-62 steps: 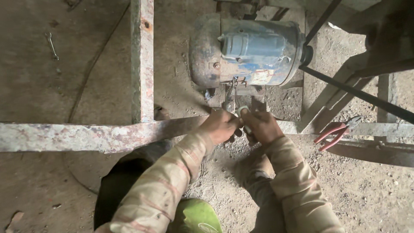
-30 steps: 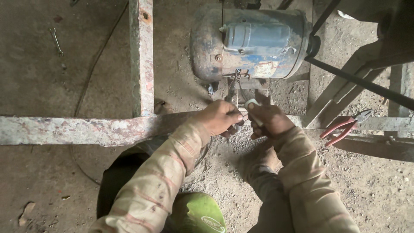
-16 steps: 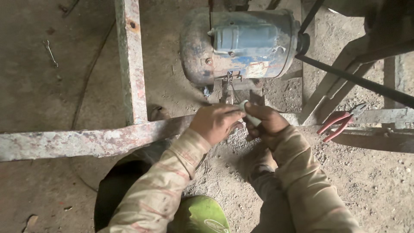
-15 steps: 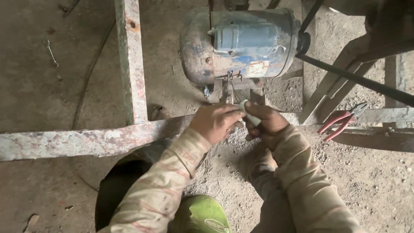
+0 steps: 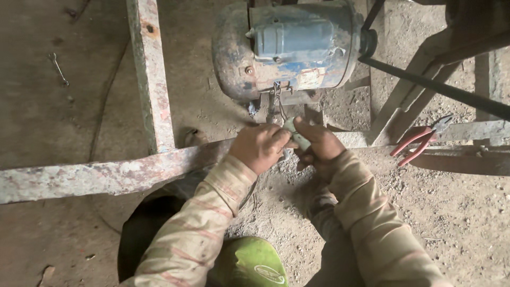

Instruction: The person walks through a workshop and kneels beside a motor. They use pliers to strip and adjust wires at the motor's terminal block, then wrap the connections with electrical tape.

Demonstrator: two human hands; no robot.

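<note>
My left hand (image 5: 259, 147) and my right hand (image 5: 317, 144) meet just below a blue electric motor (image 5: 289, 47), over a rusty metal frame bar (image 5: 106, 172). Between the fingers of both hands sits a small pale cylindrical piece (image 5: 296, 136). Thin twisted wires (image 5: 275, 101) hang from the motor's underside down to my hands. Both hands are closed around the piece and wires; the exact contact under the fingers is hidden.
Red-handled pliers (image 5: 417, 141) lie on the frame bar to the right. A dark belt (image 5: 441, 87) runs from the motor's pulley to the right. An upright rusty bar (image 5: 151, 74) stands at left. A small spanner (image 5: 58, 68) lies on the dirt floor. A green sandal (image 5: 255, 263) shows below.
The view has shifted slightly; my hands have stayed together under the motor, still working at the small pale piece and wires.
</note>
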